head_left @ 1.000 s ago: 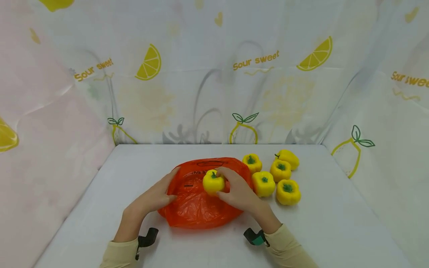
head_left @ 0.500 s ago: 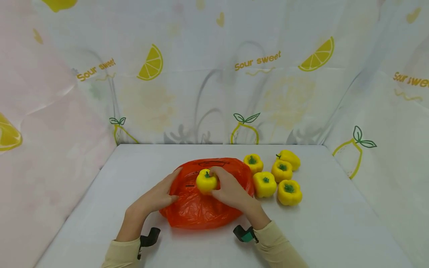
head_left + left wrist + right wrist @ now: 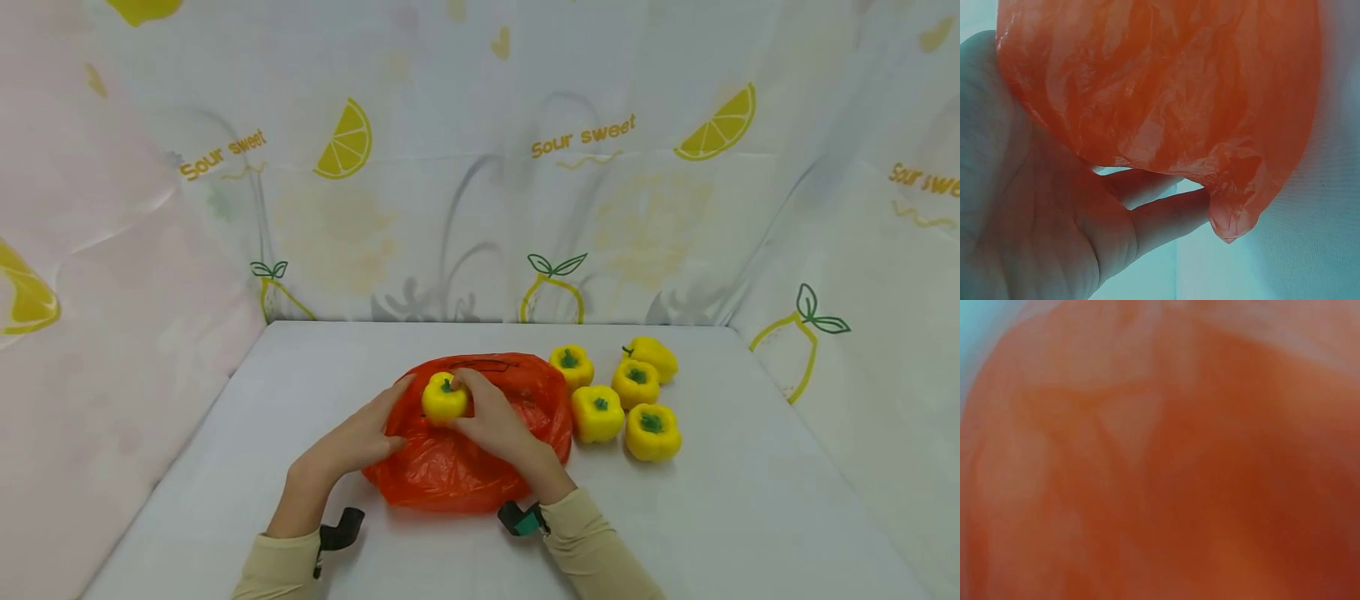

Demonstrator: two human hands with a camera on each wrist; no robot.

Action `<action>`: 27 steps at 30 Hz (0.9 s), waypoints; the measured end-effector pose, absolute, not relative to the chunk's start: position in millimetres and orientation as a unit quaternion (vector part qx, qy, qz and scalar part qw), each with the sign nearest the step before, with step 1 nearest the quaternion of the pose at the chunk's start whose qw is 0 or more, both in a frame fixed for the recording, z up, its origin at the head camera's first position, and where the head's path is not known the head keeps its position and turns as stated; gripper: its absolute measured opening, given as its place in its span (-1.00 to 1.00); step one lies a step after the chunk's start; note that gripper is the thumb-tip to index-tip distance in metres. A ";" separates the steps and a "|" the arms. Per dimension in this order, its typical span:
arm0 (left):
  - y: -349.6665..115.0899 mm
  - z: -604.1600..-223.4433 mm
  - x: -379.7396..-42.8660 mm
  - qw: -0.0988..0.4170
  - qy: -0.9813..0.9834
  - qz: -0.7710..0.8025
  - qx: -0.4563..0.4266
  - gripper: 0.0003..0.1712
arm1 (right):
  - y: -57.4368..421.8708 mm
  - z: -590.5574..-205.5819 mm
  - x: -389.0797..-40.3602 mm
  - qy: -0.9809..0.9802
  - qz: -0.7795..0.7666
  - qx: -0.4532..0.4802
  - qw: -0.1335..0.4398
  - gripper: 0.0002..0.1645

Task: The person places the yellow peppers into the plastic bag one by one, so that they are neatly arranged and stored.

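A red plastic bag (image 3: 442,479), with dark print near its far side, lies spread on the white table. My left hand (image 3: 348,442) rests at its left edge, fingers and thumb spread apart. In the left wrist view, the hand's straight fingers (image 3: 1163,219) touch the bag (image 3: 1166,94), and their tips are hidden behind a bunched corner. My right hand (image 3: 495,421) holds a yellow bell pepper (image 3: 442,400) above the bag between thumb and fingers, its green stem up. Blurred red plastic (image 3: 1210,475) fills the right wrist view, where neither hand nor pepper shows.
Several more yellow bell peppers stand in a group right of the bag, one nearest bell pepper (image 3: 597,414) close against it. Another bell pepper (image 3: 652,358) lies on its side at the back. A lemon-printed cloth (image 3: 450,208) walls the table (image 3: 750,500) behind and at the sides.
My right hand has carried the bell pepper leftward across the bag, closer to my left hand. The left hand stays at the bag's edge. The view has shifted slightly.
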State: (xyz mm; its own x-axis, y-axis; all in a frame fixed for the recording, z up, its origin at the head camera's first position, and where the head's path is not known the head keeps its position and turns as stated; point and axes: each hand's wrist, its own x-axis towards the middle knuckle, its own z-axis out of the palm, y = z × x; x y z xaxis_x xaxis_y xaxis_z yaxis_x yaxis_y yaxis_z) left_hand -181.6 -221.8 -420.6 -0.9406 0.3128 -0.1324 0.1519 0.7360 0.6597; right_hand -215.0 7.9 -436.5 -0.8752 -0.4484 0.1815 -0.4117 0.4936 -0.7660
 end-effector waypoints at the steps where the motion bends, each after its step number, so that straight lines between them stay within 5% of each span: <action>1: -221.4 -420.2 -181.3 0.118 0.924 0.343 0.124 0.02 | 6.7 -438.0 -215.8 0.863 -0.438 -0.251 0.016 -0.45; 27: -219.2 -417.4 -179.5 0.124 0.925 0.341 0.111 0.01 | 16.7 -438.2 -221.0 0.853 -0.440 -0.280 0.007 -0.40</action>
State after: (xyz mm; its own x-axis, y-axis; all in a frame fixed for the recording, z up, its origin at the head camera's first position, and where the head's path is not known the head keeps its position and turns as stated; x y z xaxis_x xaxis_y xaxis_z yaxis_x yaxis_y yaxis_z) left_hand -179.5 -219.2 -417.4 -0.9444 0.2909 -0.1531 0.1217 0.7421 0.6591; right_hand -221.0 16.7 -438.2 -0.8436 -0.4832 0.2342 -0.4709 0.4563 -0.7550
